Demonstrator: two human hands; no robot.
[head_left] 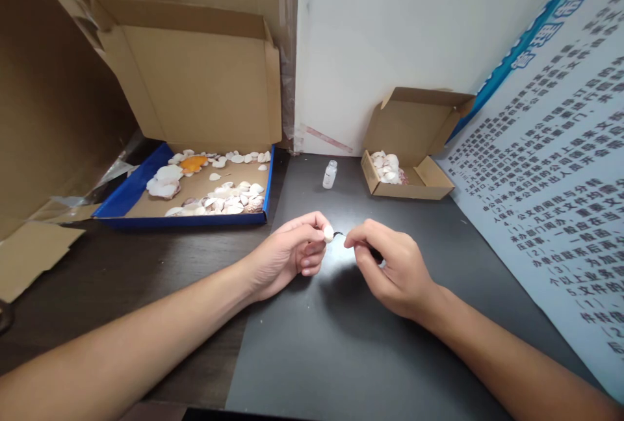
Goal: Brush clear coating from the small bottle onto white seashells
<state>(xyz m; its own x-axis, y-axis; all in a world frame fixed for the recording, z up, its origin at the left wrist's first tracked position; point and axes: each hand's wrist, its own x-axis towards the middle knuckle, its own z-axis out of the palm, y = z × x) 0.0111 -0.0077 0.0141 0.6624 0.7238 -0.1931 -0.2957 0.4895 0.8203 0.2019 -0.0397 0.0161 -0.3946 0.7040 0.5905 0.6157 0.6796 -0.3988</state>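
Observation:
My left hand (302, 245) pinches a small white seashell (328, 234) between thumb and forefinger, the other fingers curled below. Facing it, my right hand (390, 265) is closed round a thin tool, mostly hidden in the fingers; its dark curved tip (338, 234) reaches the shell's right side. Whether the tip is bristles I cannot make out. Behind both hands stands a small clear bottle (329, 176), uncapped, with something white inside.
At the left, an open blue-edged cardboard box (182, 219) holds many shells, one of them orange. A smaller open box (409, 190) at the back right contains white shells. A printed sheet (550, 213) lines the right side; a dark mat (302, 362) covers the table.

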